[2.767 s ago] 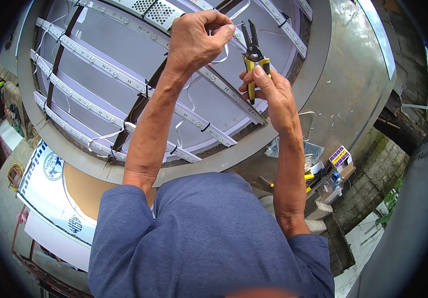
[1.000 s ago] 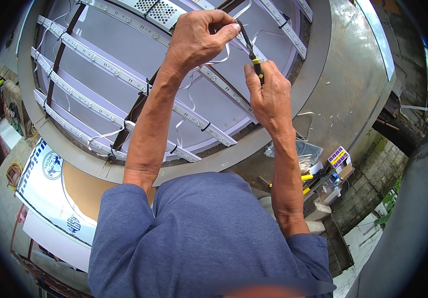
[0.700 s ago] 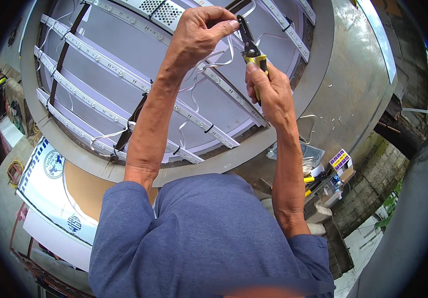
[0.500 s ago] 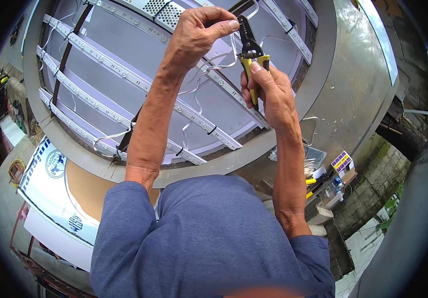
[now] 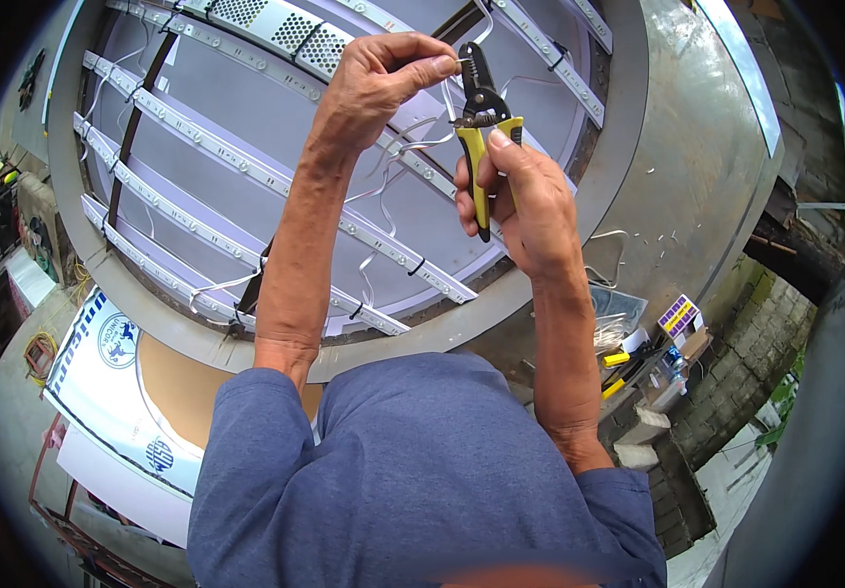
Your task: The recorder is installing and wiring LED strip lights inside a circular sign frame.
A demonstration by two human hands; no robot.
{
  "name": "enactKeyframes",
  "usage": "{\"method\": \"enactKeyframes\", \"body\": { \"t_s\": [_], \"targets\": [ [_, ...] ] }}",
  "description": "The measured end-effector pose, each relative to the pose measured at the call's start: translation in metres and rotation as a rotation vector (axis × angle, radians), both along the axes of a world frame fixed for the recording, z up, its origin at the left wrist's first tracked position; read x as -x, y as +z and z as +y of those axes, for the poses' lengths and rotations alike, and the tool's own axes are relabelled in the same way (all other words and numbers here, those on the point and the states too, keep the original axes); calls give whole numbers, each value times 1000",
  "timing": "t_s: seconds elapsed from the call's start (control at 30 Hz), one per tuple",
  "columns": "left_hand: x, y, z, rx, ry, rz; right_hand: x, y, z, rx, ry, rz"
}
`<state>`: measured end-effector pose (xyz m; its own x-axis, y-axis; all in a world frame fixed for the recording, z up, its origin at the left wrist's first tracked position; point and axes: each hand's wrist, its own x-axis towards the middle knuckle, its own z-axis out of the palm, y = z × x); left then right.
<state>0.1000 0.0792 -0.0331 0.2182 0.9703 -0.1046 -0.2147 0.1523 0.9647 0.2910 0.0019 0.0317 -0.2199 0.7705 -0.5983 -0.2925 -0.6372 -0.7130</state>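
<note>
My left hand [image 5: 373,88] is closed in a pinch, with thumb and forefinger on the end of a thin white wire [image 5: 448,100]. The wire tip lies right beside the jaws of a wire stripper [image 5: 482,103] with black jaws and yellow grips. My right hand [image 5: 528,201] is wrapped round those grips, thumb on top. Both hands are above a round light box [image 5: 334,218] fitted with rows of white LED bars [image 5: 217,129]. Loose white wires [image 5: 383,196] run between the bars below my hands. How far the jaws are apart is hard to make out.
A perforated metal power supply [image 5: 295,37] sits among the bars at the far side. Right of the grey rim [image 5: 628,127], small white scraps lie on a metal sheet [image 5: 682,186]. A tool box [image 5: 653,367] stands at the right, a printed white board [image 5: 99,392] at the left.
The pinching fingertips of my left hand have come slightly away from the stripper's jaws. The stripper has shifted a little left and down in the picture, and the whole view has moved slightly.
</note>
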Motion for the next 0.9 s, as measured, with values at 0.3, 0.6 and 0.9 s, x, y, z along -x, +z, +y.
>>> {"method": "enactKeyframes", "body": {
  "t_s": [0.3, 0.6, 0.9],
  "targets": [
    [-21, 11, -9, -156, 17, 503, -23, 10, -9, -238, 361, -764],
    [-26, 13, -19, -238, 118, 513, -30, -3, -13, -205, 312, -819],
    [-17, 1, -21, -350, 224, 447, -81, 15, -26, -452, -451, -993]
  ]
}}
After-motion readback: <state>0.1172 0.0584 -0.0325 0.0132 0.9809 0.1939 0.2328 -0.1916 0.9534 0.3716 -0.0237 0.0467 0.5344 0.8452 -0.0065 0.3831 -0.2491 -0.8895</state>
